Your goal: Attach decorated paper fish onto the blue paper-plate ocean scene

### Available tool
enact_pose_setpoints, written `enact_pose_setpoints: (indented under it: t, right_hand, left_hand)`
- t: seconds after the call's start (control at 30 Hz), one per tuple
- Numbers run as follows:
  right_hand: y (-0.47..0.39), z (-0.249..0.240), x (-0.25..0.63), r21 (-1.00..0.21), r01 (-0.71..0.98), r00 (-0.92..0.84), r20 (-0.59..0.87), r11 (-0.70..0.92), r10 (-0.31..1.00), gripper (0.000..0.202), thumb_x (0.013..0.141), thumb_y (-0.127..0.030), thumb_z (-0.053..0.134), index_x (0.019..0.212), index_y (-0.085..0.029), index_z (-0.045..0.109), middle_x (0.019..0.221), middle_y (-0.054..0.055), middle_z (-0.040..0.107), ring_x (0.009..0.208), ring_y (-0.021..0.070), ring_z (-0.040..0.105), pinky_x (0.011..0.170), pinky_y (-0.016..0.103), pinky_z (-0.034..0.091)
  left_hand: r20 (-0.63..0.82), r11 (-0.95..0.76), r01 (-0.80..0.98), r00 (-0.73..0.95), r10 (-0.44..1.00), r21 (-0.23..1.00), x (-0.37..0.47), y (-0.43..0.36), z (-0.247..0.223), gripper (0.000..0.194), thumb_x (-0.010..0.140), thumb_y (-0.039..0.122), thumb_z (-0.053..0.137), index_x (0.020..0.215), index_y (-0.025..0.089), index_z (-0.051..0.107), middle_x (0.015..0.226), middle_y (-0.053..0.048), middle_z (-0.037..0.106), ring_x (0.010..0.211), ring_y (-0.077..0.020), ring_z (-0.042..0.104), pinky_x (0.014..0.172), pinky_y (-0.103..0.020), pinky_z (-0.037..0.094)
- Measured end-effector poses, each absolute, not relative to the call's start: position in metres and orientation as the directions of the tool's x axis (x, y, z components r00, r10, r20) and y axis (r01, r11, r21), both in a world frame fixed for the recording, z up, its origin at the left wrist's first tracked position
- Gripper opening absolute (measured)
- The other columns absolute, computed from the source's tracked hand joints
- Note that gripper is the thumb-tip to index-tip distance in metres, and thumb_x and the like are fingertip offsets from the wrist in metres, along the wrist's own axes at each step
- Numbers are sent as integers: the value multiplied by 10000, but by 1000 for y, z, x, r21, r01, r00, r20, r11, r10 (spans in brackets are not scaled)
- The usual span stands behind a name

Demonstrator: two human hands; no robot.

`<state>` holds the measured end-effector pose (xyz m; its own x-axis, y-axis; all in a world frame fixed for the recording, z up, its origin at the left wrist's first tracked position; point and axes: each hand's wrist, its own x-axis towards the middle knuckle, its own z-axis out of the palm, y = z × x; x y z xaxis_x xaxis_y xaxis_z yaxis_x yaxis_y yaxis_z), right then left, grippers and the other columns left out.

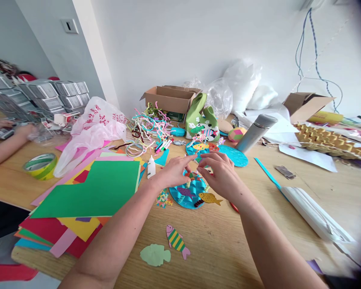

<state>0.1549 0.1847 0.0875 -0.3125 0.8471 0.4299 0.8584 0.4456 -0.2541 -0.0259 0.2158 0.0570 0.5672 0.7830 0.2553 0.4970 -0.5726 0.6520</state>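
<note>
My left hand point(178, 170) hovers over the left side of a round blue disc point(176, 198). Its index finger stretches toward the fingertips of my right hand point(219, 170), which arches over the disc's right side with fingers bent and apart. I see nothing held in either. Beneath them a red and green paper fish point(193, 176) is partly covered by the fingers. A purple fish point(185, 193) and a gold fish point(209, 198) stand on the disc, raised on coiled stems. Nearer me lie a striped pink fish point(177, 241) and a pale green fish cutout point(155, 254).
White glue bottle point(151, 167) and paper bits point(163, 198) sit left of the disc; coloured paper point(108, 186) spreads further left. Behind are a second fish disc point(191, 149), pipe cleaners point(147, 124) and a steel flask point(256, 131). Another person's hand point(24, 131) works at far left.
</note>
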Motion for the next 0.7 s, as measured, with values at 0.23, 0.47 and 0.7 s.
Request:
enact_pose_setpoints:
  t: [0.23, 0.47, 0.7]
  right_hand:
    - [183, 100, 163, -317, 826, -266, 511, 466, 818, 145, 853, -305, 555, 815, -221, 666, 1055, 85, 676, 1108, 300, 532, 910, 490, 402]
    - [139, 132, 156, -557, 618, -61, 670, 555, 740, 214, 853, -321, 595, 1064, -285, 605, 1041, 38, 653, 1006, 233, 609, 903, 438, 483]
    - [78, 123, 145, -569, 595, -194, 584, 568, 788, 147, 844, -260, 617, 989, -245, 605, 893, 25, 649, 854, 189, 629, 793, 364, 504]
  left_hand:
    - [262, -584, 502, 571, 778, 638, -31, 217, 58, 814, 681, 99, 655, 1427, 210, 349, 1004, -35, 663, 993, -209, 588, 917, -351, 449]
    - [412, -639, 422, 512, 754, 643, -44, 210, 86, 809, 700, 206, 727, 1415, 190, 350, 1189, -84, 607, 1138, -237, 527, 1000, -390, 398]
    - [635, -721, 374, 344, 692, 583, -64, 197, 115, 695, 786, 247, 665, 1397, 248, 332, 1254, -66, 559, 1182, -221, 516, 1014, -417, 389]
